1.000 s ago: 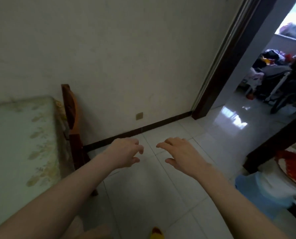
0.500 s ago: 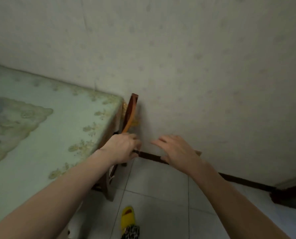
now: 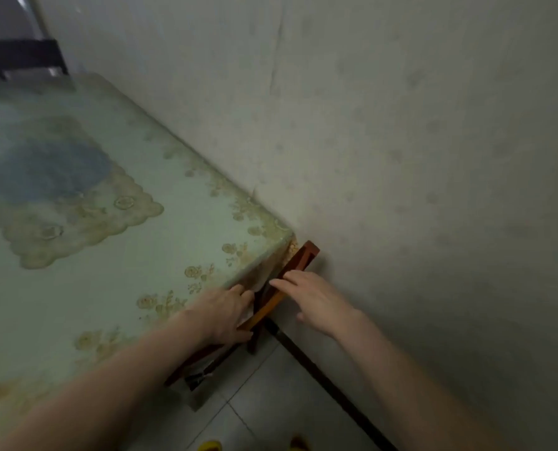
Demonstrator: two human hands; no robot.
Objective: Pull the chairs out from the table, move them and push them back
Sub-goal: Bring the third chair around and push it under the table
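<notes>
Our view takes in the wall [image 3: 401, 125], then the tabletop [image 3: 92, 255] under a floral cloth, one edge against it. The chair [image 3: 299, 260] stands tucked at the tabletop's end edge, its back just beside the wall. Our left hand [image 3: 229, 312] grips the chair's top rail; our right hand [image 3: 316, 301] lies spread over it.

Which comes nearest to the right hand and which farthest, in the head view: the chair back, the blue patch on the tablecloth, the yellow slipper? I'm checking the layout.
From the right hand:
1. Chair back: under the fingertips, between table end and wall.
2. Yellow slipper: on the floor, bottom edge.
3. Blue patch: far left on the tablecloth.
</notes>
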